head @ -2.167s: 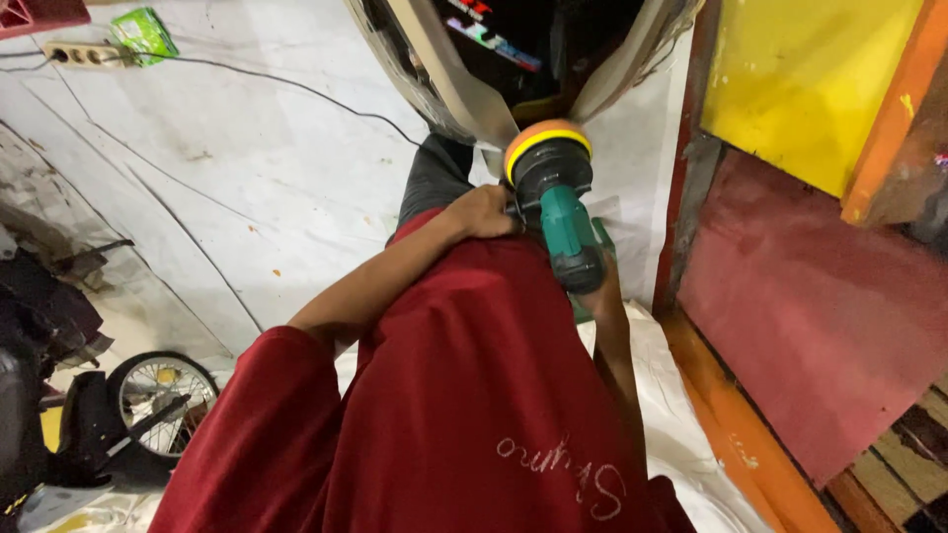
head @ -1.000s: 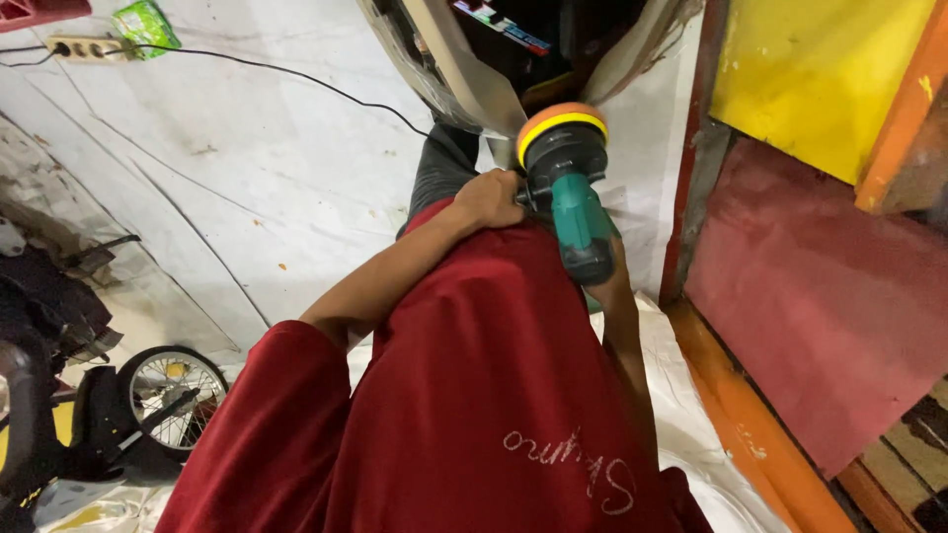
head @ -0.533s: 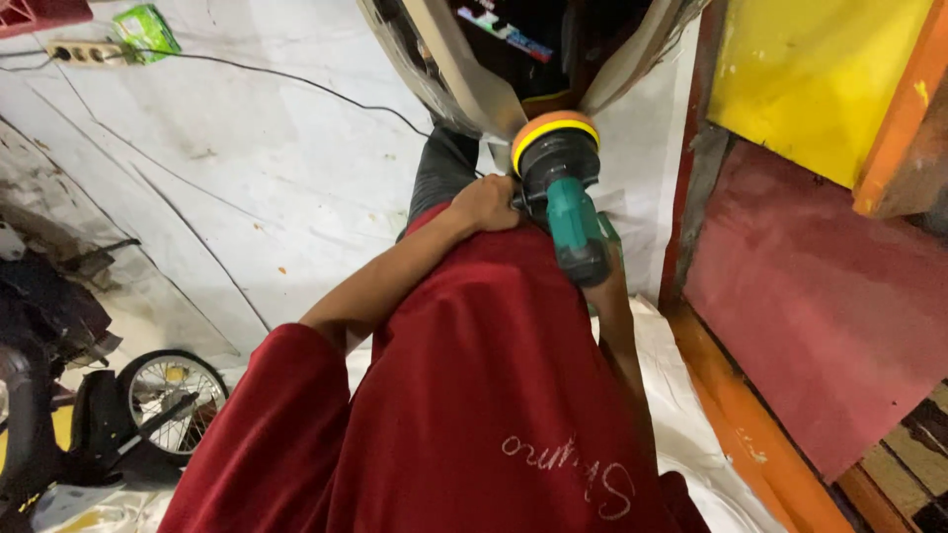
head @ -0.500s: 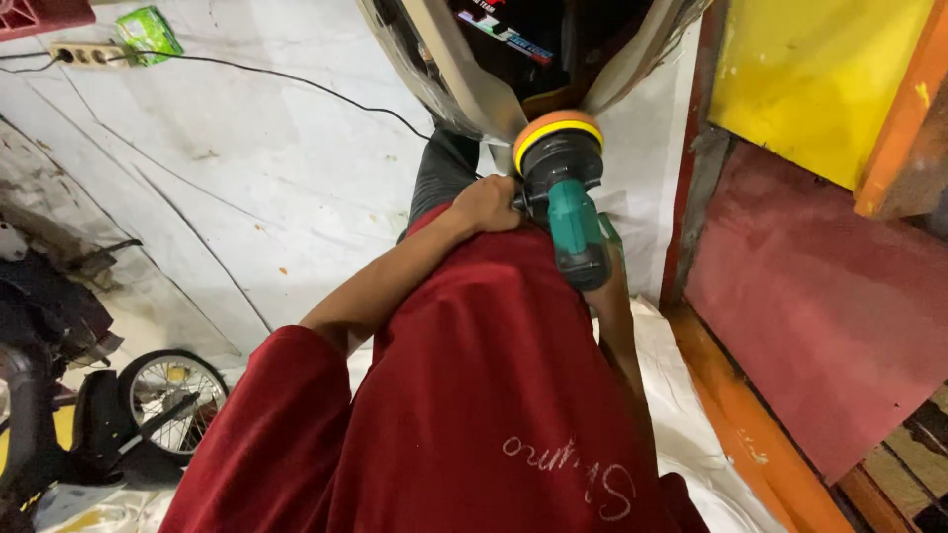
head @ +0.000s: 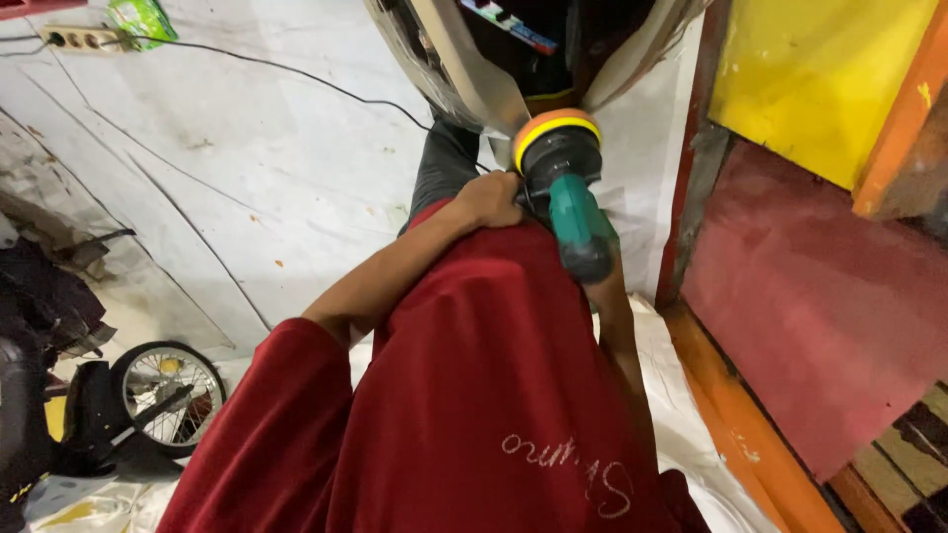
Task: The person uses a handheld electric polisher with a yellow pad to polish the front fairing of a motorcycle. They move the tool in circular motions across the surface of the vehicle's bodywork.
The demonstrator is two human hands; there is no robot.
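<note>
Your left hand [head: 491, 197] lies curled, knuckles up, over the side of the black head of the polisher [head: 565, 188], gripping it there, with the forearm running bare and straight back to a loose red sleeve. Your right hand [head: 604, 288] is mostly hidden under the tool's green rear body; it sits at the grip, but you cannot tell how the fingers close on it, and only the forearm shows clearly, angled down along your side. The one polisher stands in front of your chest, its round pad, ringed in orange and yellow, pointing away from you toward a pale curved panel [head: 472, 71] with a smooth, dull skin. Beneath everything, a white plastic sheet [head: 227, 188] is spread out, creased and speckled. One thin black cable [head: 296, 71] crosses it from a white power strip [head: 81, 38] at the far left. Lower left lies one small spoked wheel [head: 166, 395]. To the right stand flat painted boards, one yellow [head: 810, 79] and one dull red [head: 820, 296], edged by an orange wooden beam [head: 750, 434].
</note>
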